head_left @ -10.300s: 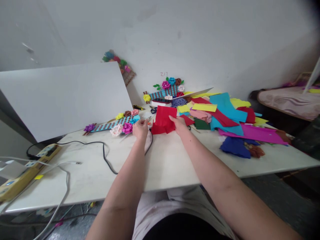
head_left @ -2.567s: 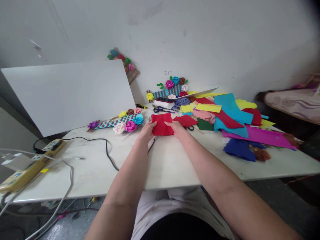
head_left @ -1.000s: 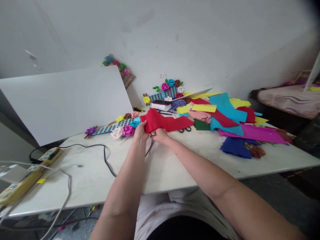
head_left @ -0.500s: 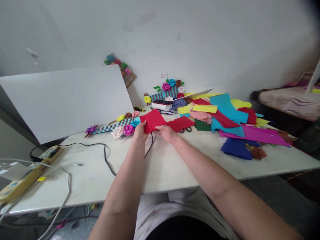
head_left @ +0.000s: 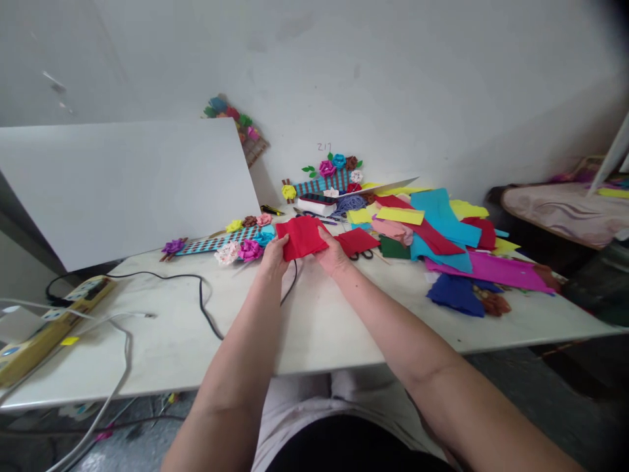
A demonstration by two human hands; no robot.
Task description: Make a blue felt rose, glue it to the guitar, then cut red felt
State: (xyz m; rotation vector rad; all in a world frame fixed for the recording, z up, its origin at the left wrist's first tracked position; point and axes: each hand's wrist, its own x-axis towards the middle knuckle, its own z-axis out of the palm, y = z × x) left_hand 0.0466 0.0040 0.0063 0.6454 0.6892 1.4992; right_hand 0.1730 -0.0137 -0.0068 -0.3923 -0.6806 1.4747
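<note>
Between my hands is a red sheet (head_left: 301, 238), which looks like crepe paper and lies fairly flat, held a little above the table. My left hand (head_left: 274, 255) pinches its left edge, thumb on top. At the opposite edge my right hand (head_left: 332, 254) grips it in the same way; the fingers beneath are hidden. Just right of that hand, another red piece (head_left: 358, 241) lies over scissors, whose black handles (head_left: 362, 255) stick out. To the left rests a woven blue-and-brown strip (head_left: 216, 242) with paper flowers, among them a magenta flower (head_left: 250, 250).
Coloured paper sheets (head_left: 442, 219) are heaped on the right of the white table (head_left: 334, 328). A white board (head_left: 132, 190) leans at the back left. A power strip (head_left: 54, 334) with cables lies at the left. A phone (head_left: 318, 198) rests on a white box near the wall.
My right hand has moved from the sheet's lower edge to its right edge. The red sheet is now spread wider between both hands. The view has shifted slightly.
</note>
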